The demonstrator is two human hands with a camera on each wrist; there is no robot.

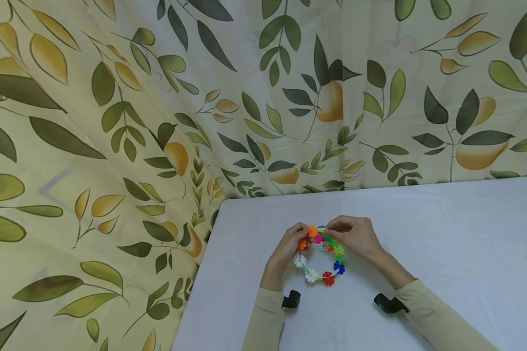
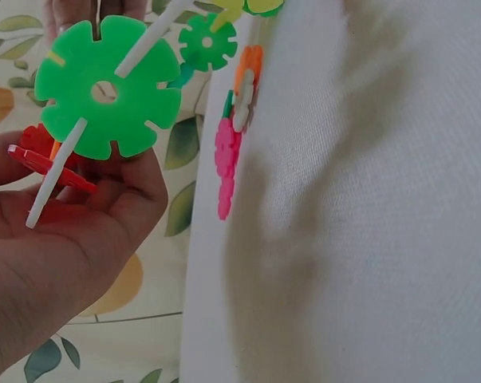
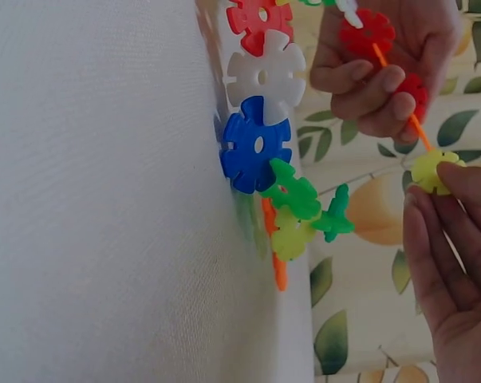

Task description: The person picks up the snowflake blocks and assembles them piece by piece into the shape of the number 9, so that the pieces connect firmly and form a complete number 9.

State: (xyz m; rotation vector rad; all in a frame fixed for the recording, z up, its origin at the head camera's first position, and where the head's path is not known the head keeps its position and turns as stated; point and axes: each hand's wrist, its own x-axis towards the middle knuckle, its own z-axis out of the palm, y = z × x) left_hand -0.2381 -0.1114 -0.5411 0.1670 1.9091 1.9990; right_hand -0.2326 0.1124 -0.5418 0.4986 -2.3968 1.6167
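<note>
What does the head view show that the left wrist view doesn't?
Only the head view shows the whole ring of snowflake discs on the white table, both hands gripping its top, left hand and right hand, plus the beige sleeves. Only the left wrist view shows a big green disc close up, with white discs slotted into it edge-on. Both show the leaf-print curtain.
</note>
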